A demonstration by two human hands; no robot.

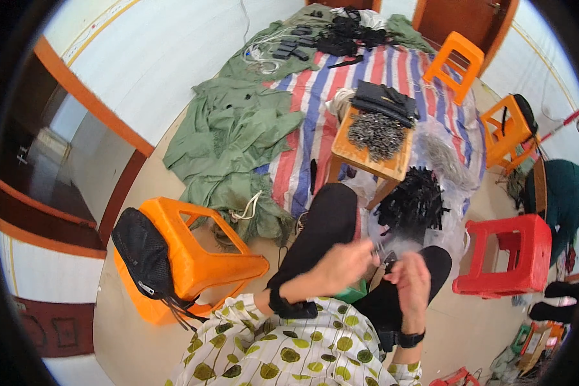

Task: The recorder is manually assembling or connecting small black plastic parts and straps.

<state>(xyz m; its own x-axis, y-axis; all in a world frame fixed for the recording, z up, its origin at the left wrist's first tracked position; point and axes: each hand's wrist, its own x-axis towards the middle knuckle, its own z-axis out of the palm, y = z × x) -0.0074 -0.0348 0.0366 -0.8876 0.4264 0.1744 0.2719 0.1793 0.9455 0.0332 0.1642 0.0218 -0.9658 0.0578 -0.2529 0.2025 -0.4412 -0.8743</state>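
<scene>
My left hand [342, 265] and my right hand [410, 280] are close together above my lap, a small gap between them. Motion blurs the left fingers, which are drawn together in a pinch. Curled fingers close the right hand too. What either hand holds is too small and blurred to name. A small dark piece [390, 259] shows between the hands. Just beyond my knees, a heap of black strips [413, 199] lies on clear plastic. A small wooden stool [342, 145] bears a pile of small metal parts [376, 134] and folded black material [383, 103].
An orange stool [199, 260] with a black mesh bag [141, 251] stands at the left, a red stool [505, 254] at the right. A striped sheet [312, 103] and green cloth [228, 128] cover the floor ahead. Part of a green object [352, 293] shows between my legs.
</scene>
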